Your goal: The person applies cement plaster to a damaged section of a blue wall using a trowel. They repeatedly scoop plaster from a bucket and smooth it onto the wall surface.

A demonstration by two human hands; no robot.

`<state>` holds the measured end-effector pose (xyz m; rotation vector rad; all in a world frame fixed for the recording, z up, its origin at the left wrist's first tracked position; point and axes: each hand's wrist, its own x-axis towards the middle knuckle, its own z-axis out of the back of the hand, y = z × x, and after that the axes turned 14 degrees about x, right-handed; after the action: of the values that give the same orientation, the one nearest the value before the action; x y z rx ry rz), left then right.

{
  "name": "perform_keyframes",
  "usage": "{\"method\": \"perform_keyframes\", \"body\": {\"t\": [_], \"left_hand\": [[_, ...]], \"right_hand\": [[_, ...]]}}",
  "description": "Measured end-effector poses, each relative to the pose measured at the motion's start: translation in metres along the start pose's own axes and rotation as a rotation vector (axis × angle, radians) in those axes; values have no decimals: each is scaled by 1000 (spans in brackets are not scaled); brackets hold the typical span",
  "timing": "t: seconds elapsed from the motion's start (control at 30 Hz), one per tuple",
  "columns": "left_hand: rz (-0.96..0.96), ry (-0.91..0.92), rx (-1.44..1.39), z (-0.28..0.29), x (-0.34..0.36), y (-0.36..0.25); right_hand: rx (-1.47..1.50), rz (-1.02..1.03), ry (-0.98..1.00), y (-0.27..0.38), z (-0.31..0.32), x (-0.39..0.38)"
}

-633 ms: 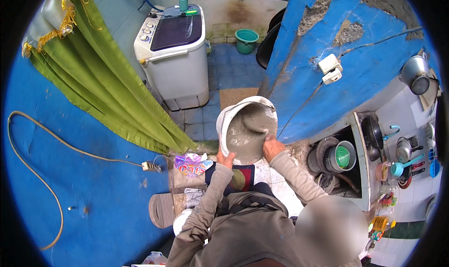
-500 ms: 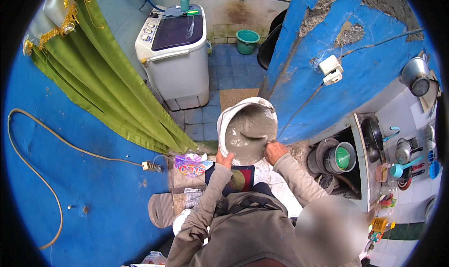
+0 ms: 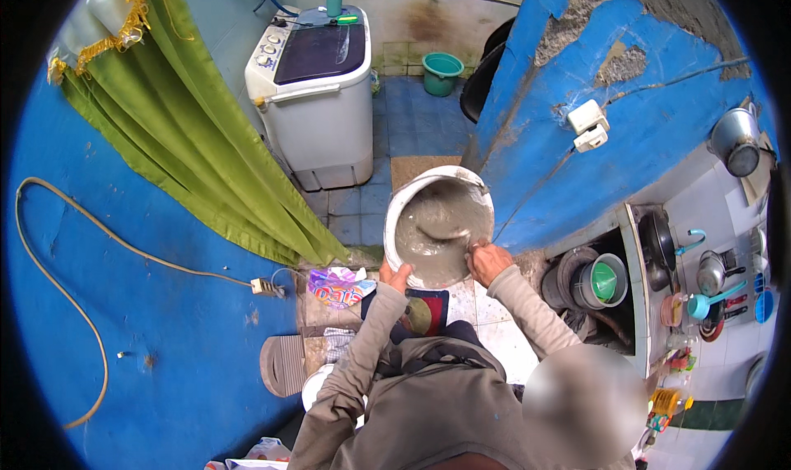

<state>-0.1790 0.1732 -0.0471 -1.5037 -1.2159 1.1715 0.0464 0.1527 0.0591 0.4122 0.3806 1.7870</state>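
A white bucket (image 3: 395, 210) tilts in front of me, its mouth facing up toward me. Wet grey cement mix (image 3: 428, 260) fills much of its inside. At the bucket's near left rim, my left hand (image 3: 396, 276) is closed with the thumb over the edge. My right hand (image 3: 489, 261) is closed at the right side of the mouth, around the end of a mixing tool (image 3: 442, 231). That tool's rounded blade is coated with grey mix, so its exact kind is hard to make out; its handle is mostly hidden by my fingers.
Beyond the bucket stand a washing machine (image 3: 317, 132) and a green pail (image 3: 442, 73). A green curtain (image 3: 206, 140) hangs at left, above a detergent packet (image 3: 339, 289). Nested pails (image 3: 597, 280) sit in the alcove at right, beside a blue wall (image 3: 527, 173) with a cable.
The tool and my right hand have shifted slightly within the bucket's mouth, and the mix surface has changed shape. My left hand keeps its hold on the rim.
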Motion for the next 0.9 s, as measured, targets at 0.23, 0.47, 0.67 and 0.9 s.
{"method": "perform_keyframes", "body": {"t": [0.23,0.47,0.67,0.9], "left_hand": [[107,9,-165,3,-2,0],[76,2,-109,0,6,5],[14,55,-114,9,13,-3],[49,70,-91,3,16,-24]], "right_hand": [[17,-123,73,-8,-7,2],[296,-282,-165,42,-49,46],[287,-188,91,19,-18,29],[117,36,12,49,-35,29]]}}
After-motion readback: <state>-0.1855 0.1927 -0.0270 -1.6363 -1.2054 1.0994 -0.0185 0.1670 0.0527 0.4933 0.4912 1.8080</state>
